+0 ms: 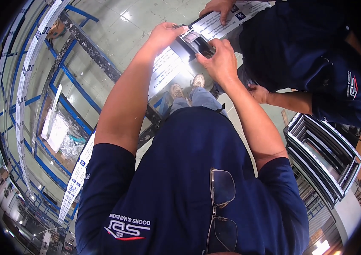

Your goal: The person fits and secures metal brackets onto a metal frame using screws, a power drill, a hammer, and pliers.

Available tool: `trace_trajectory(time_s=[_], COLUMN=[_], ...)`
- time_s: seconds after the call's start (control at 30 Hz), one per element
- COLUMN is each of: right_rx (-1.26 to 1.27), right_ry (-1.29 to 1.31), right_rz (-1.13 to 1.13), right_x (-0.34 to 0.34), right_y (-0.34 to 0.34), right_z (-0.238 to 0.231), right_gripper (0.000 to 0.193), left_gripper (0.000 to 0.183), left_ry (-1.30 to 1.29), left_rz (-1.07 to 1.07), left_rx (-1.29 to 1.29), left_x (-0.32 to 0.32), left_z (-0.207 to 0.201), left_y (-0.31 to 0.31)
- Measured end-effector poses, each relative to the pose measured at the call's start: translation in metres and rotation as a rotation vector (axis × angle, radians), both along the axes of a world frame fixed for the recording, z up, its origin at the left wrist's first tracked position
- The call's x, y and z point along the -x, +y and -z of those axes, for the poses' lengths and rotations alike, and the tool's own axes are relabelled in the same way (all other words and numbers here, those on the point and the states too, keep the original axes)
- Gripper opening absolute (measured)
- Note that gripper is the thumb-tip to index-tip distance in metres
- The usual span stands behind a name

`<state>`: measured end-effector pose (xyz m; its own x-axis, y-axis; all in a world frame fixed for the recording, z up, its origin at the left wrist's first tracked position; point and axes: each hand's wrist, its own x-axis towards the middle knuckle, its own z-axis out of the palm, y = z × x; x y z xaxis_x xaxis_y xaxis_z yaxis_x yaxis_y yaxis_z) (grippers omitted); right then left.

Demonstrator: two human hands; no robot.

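Note:
Both my hands grip the end of a dark hollow metal profile (208, 50) out ahead of me. A small silvery block (190, 36) shows inside its cut end. At the left side of that end are the bent fingers of my left hand (164, 35). My right hand (221, 60) closes on the other side, thumb below and fingers over the top. Under and behind it runs a long strip covered in white printed film (166, 71). Some fingertips are hidden by the profile, and the fine parts inside are too small to make out.
A co-worker's hand (219, 9) touches the film-covered strip, close to my right. Blue steel racks (75, 83) with long film-wrapped profiles (24, 85) stand at left. Dark frames (322, 153) are stacked at right. Folded glasses (222, 187) hang from my shirt.

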<state>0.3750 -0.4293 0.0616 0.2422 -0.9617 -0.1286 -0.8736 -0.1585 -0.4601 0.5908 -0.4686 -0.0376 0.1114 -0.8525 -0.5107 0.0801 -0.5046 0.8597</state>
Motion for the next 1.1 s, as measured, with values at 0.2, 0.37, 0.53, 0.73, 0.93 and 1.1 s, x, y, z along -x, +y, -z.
trace_trajectory(time_s=[0.2, 0.37, 0.53, 0.73, 0.93, 1.1], right_rx=[-0.014, -0.013, 0.046, 0.083, 0.066, 0.055], right_ry=[-0.033, 0.001, 0.027, 0.044, 0.053, 0.054], right_rz=[-0.012, -0.039, -0.054, -0.074, -0.065, -0.049], right_x=[0.002, 0.000, 0.000, -0.001, -0.002, -0.002], right_y=[-0.003, -0.007, -0.004, -0.002, -0.002, -0.005], right_z=[0.002, 0.004, 0.005, 0.004, 0.003, 0.004], right_gripper=[0.053, 0.053, 0.051, 0.049, 0.052, 0.053], left_gripper=[0.061, 0.062, 0.061, 0.061, 0.060, 0.061], left_ry=[-0.008, 0.004, 0.002, -0.007, -0.002, 0.040], left_rz=[-0.015, -0.005, -0.003, 0.003, -0.011, 0.028], left_rx=[0.001, 0.016, 0.022, 0.024, 0.026, 0.006], left_x=[0.000, -0.001, 0.000, 0.001, 0.001, 0.000], left_z=[0.003, 0.006, 0.007, -0.002, -0.008, -0.012], left_y=[-0.001, -0.001, -0.001, 0.003, 0.005, 0.000])
